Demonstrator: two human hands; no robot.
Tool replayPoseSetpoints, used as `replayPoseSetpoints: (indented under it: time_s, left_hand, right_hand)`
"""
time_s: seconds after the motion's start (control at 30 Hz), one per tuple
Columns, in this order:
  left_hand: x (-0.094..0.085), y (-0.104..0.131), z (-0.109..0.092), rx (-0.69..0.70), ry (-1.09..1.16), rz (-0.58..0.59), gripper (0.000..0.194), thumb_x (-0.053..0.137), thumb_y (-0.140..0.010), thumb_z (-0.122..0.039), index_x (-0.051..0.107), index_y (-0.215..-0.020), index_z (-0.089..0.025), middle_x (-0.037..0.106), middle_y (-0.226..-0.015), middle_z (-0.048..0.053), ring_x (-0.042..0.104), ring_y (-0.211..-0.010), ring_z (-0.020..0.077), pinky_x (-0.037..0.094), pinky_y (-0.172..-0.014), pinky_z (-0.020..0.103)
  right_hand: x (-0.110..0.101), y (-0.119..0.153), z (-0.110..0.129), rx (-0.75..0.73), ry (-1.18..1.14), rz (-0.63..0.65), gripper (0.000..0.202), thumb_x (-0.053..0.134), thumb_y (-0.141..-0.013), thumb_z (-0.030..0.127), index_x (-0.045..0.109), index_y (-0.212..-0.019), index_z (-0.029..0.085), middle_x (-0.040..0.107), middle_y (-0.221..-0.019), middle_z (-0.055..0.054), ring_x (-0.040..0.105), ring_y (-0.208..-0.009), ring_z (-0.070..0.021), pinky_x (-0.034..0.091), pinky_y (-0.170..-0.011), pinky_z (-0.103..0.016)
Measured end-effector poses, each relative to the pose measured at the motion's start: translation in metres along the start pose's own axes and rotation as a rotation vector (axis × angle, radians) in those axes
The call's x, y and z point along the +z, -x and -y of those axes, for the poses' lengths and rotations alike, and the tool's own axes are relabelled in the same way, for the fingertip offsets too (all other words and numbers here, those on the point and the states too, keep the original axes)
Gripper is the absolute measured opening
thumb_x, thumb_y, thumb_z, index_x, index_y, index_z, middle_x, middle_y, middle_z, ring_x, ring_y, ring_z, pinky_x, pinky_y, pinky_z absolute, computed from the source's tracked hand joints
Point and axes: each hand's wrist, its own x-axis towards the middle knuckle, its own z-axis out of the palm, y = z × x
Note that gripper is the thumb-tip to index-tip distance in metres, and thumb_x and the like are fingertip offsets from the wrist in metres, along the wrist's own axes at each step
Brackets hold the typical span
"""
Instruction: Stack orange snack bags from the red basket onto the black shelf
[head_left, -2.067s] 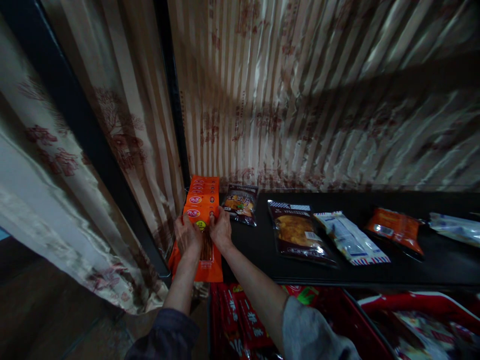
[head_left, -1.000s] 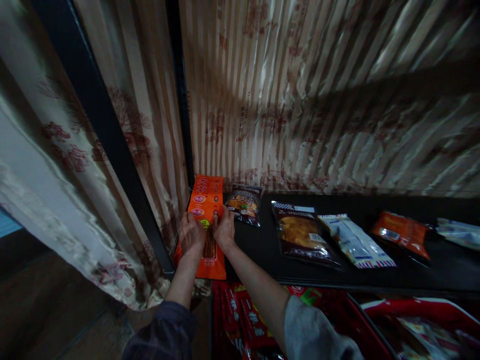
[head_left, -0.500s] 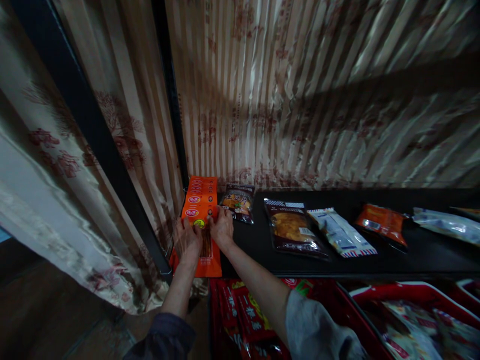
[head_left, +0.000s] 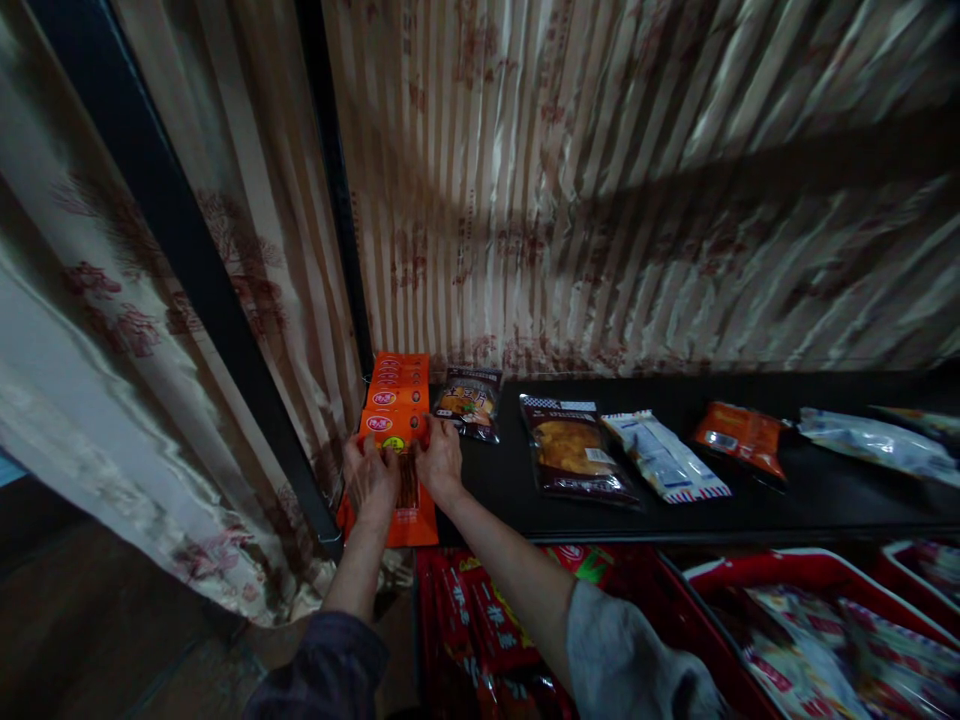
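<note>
Several orange snack packets (head_left: 401, 372) lie overlapping in a row at the left end of the black shelf. The front packet (head_left: 414, 528) has a clear window with dark strips inside. On its left side is my left hand (head_left: 373, 478), with the fingers curled over the edge. My right hand (head_left: 440, 462) pinches the opposite edge, thumb and fingers near the top of the window. Both hands partly cover this packet. Just right of them sits a dark potato-slice packet (head_left: 469, 402), apart from my fingers.
Along the black shelf (head_left: 495, 500) lie a brown packet (head_left: 574, 447), a white-blue packet (head_left: 664, 457), an orange-red packet (head_left: 739, 438) and a silvery packet (head_left: 877, 440). Below are red bins (head_left: 810, 565) of snacks. A dark metal post (head_left: 225, 320) and curtains (head_left: 525, 200) bound the left and back.
The camera view has shifted slightly, so the shelf items appear a little further left. Both hands stay on the front orange packet, with hardly any movement against it.
</note>
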Motion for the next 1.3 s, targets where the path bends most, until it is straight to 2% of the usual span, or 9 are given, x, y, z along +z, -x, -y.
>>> replayPoseSetpoints:
  time_s: [0.1,0.23,0.4,0.53,0.7,0.83,0.93,1.13,1.3]
  left_hand:
    - [-0.001,0.0,0.0,-0.017,0.001,-0.002,0.037,0.049,-0.083,-0.03,0.058,-0.115,-0.012,0.05,-0.118,0.016,0.055,-0.104,0.0245,0.046,-0.088,0.037]
    - [-0.002,0.001,-0.002,-0.052,-0.071,0.03,0.038,0.047,-0.084,-0.032,0.058,-0.115,-0.014,0.051,-0.118,0.015,0.056,-0.101,0.0245,0.045,-0.085,0.037]
    - [-0.006,0.004,-0.007,-0.069,-0.149,0.059,0.039,0.044,-0.086,-0.032,0.058,-0.117,-0.013,0.054,-0.12,0.015,0.057,-0.102,0.0265,0.044,-0.086,0.037]
    - [-0.006,0.005,-0.007,-0.041,-0.161,0.036,0.039,0.043,-0.086,-0.032,0.058,-0.117,-0.013,0.055,-0.121,0.016,0.057,-0.104,0.0269,0.044,-0.086,0.038]
    - [-0.005,0.003,-0.007,-0.054,-0.148,0.046,0.04,0.042,-0.087,-0.033,0.058,-0.118,-0.012,0.054,-0.126,0.017,0.056,-0.108,0.0275,0.044,-0.088,0.039]
    - [-0.006,0.002,-0.008,-0.046,-0.16,0.068,0.041,0.041,-0.088,-0.033,0.056,-0.118,-0.011,0.054,-0.126,0.018,0.055,-0.11,0.0278,0.043,-0.091,0.04]
    - [-0.008,0.005,-0.007,0.022,-0.201,0.058,0.043,0.039,-0.089,-0.033,0.056,-0.12,-0.009,0.051,-0.129,0.021,0.052,-0.116,0.0292,0.041,-0.095,0.041]
    - [-0.023,0.021,0.001,0.128,-0.233,0.099,0.047,0.037,-0.09,-0.033,0.052,-0.126,-0.006,0.038,-0.14,0.027,0.047,-0.123,0.0326,0.039,-0.099,0.043]
    - [-0.039,0.028,0.002,0.132,-0.18,0.164,0.054,0.039,-0.088,-0.037,0.046,-0.132,-0.006,0.036,-0.142,0.026,0.043,-0.127,0.0323,0.038,-0.102,0.043]
  right_hand:
    - [-0.001,0.001,0.005,0.021,-0.013,0.033,0.049,0.048,-0.079,0.013,0.049,-0.128,0.015,0.059,-0.115,-0.011,0.051,-0.113,-0.022,0.04,-0.095,-0.031]
    - [-0.005,0.005,0.01,0.076,0.077,0.081,0.041,0.047,-0.084,0.021,0.053,-0.124,0.015,0.061,-0.111,-0.013,0.054,-0.108,-0.0251,0.043,-0.089,-0.034]
    - [-0.009,0.01,0.01,0.118,0.12,0.068,0.041,0.048,-0.084,0.026,0.053,-0.124,0.018,0.056,-0.115,-0.013,0.053,-0.108,-0.0254,0.045,-0.085,-0.033]
    - [-0.008,0.014,0.008,0.109,0.084,0.045,0.042,0.049,-0.083,0.023,0.054,-0.123,0.014,0.052,-0.118,-0.016,0.052,-0.11,-0.0263,0.045,-0.089,-0.034]
    - [-0.004,0.024,0.005,0.049,0.017,-0.008,0.045,0.051,-0.08,0.02,0.052,-0.123,0.007,0.048,-0.127,-0.018,0.045,-0.119,-0.0271,0.038,-0.1,-0.035]
    - [-0.003,0.028,0.003,0.091,-0.015,0.027,0.042,0.053,-0.081,0.023,0.053,-0.119,0.005,0.053,-0.122,-0.018,0.048,-0.115,-0.0269,0.039,-0.099,-0.035]
    - [-0.005,0.027,0.002,0.13,-0.033,0.037,0.039,0.054,-0.08,0.023,0.055,-0.116,0.009,0.057,-0.115,-0.016,0.05,-0.112,-0.0261,0.04,-0.096,-0.034]
    - [-0.007,0.026,0.003,0.164,-0.009,0.036,0.033,0.052,-0.081,0.021,0.055,-0.113,0.012,0.059,-0.113,-0.014,0.052,-0.108,-0.025,0.04,-0.093,-0.034]
    - [-0.003,0.026,0.004,0.189,0.025,0.046,0.028,0.05,-0.082,0.022,0.054,-0.109,0.014,0.058,-0.111,-0.012,0.051,-0.106,-0.0239,0.039,-0.092,-0.032]
